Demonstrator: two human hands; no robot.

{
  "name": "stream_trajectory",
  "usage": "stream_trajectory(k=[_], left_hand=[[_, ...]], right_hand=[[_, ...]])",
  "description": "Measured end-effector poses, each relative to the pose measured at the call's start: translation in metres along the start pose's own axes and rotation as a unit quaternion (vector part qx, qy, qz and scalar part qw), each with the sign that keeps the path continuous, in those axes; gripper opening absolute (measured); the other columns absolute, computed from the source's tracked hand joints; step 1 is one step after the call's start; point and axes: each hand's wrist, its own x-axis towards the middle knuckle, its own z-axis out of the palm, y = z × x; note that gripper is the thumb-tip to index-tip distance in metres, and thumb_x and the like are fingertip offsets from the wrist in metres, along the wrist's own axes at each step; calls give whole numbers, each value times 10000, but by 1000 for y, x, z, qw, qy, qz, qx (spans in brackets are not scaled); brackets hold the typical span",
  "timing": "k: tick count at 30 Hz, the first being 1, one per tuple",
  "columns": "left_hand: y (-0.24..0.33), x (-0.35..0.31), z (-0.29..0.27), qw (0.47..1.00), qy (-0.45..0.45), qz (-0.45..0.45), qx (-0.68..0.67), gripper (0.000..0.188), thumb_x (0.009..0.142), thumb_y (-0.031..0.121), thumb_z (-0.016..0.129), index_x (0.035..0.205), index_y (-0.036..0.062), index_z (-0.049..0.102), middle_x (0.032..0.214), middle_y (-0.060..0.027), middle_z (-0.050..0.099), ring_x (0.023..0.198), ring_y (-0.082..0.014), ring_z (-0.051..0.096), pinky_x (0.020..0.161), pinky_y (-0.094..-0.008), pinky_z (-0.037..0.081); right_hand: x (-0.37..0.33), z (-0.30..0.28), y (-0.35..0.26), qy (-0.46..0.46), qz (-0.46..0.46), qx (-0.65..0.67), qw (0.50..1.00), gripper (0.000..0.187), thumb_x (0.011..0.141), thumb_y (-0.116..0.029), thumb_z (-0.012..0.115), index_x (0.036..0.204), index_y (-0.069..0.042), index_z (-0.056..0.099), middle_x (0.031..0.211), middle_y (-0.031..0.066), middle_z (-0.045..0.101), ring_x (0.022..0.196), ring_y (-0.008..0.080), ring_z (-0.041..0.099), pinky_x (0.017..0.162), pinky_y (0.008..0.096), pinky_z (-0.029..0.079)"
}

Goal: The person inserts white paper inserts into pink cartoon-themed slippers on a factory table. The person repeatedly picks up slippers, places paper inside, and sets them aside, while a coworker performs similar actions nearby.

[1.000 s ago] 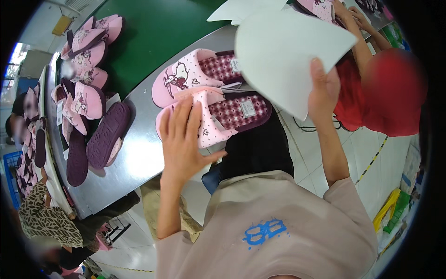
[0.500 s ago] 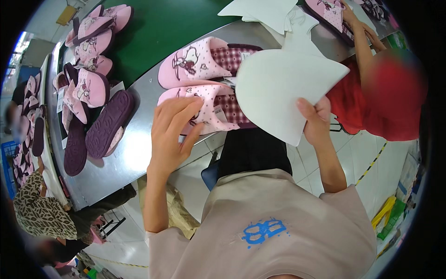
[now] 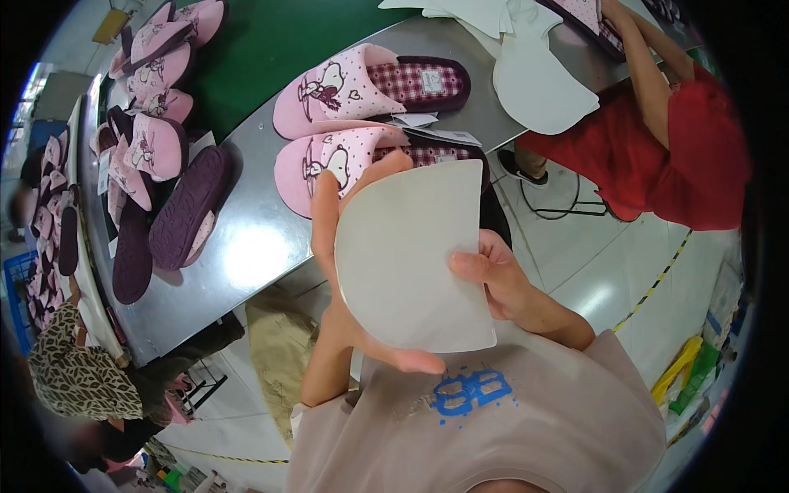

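Note:
Over my lap I hold a white card (image 3: 411, 263), rounded on one side and nearly straight on the other. My right hand (image 3: 497, 275) pinches its straight edge, thumb on top. My left hand (image 3: 333, 238) curves around the rounded side, fingers at the upper edge and thumb along the lower; its palm is hidden behind the card. Just beyond lie two pink slippers side by side, a far slipper (image 3: 308, 107) and a near slipper (image 3: 300, 168), with cartoon dog prints and checked insoles. The card and my left hand partly cover the near one.
More white cards (image 3: 542, 90) overlap at the table's far right edge. Purple-soled slippers (image 3: 189, 209) and piled pink slippers (image 3: 156, 148) occupy the metal table's (image 3: 255, 238) left. A co-worker in red (image 3: 699, 148) works at right; another in patterned clothing (image 3: 78, 370) is at lower left.
The card has come left and toward my body, its straight edge now facing right. My left hand has left the near slipper and closed around the card.

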Motion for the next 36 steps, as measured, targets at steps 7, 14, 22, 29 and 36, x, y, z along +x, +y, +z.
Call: stream_trajectory(k=[7, 14, 22, 29, 36], left_hand=[[15, -19, 5, 999, -9, -33, 18, 1477, 619, 506, 1021, 1669, -10, 119, 1445, -294, 549, 1252, -336, 636, 1022, -456, 540], [41, -18, 22, 987, 102, -127, 5, 993, 898, 270, 813, 1637, -49, 231, 1421, -277, 588, 1323, -312, 609, 1088, -436, 504], [46, -30, 7, 977, 58, -176, -105, 593, 1026, 121, 609, 1535, -92, 393, 1326, -290, 655, 1207, -310, 674, 1038, -436, 532], [33, -32, 4, 986, 17, -119, -118, 980, 827, 377, 871, 1546, -75, 382, 1389, -330, 587, 1258, -368, 635, 1074, -474, 505], [20, -26, 25, 996, -15, 11, -83, 1674, 541, 554, 1054, 1702, 51, -42, 1663, -408, 252, 1546, -476, 363, 1203, -576, 370]], right_hand=[[-24, -14, -7, 42, -116, -64, 990, 402, 1011, -247, 716, 1294, 35, 673, 1169, 111, 752, 1051, 155, 724, 870, 302, 599], [-27, -8, -14, 41, -216, -294, 930, 336, 1012, -173, 708, 1263, 48, 673, 1119, 82, 741, 969, 109, 656, 805, 289, 528], [-12, -17, -26, -6, -341, -476, 810, 275, 985, -117, 745, 1191, 66, 735, 1017, 169, 764, 897, 217, 717, 728, 298, 563], [-20, -10, -26, 52, -325, -499, 802, 219, 959, -147, 803, 1096, 18, 761, 950, 86, 751, 800, 132, 665, 641, 246, 493], [-17, -1, -8, 43, -18, -140, 989, 362, 1059, -254, 680, 1276, 35, 689, 1154, 57, 743, 981, 77, 669, 821, 267, 546]])
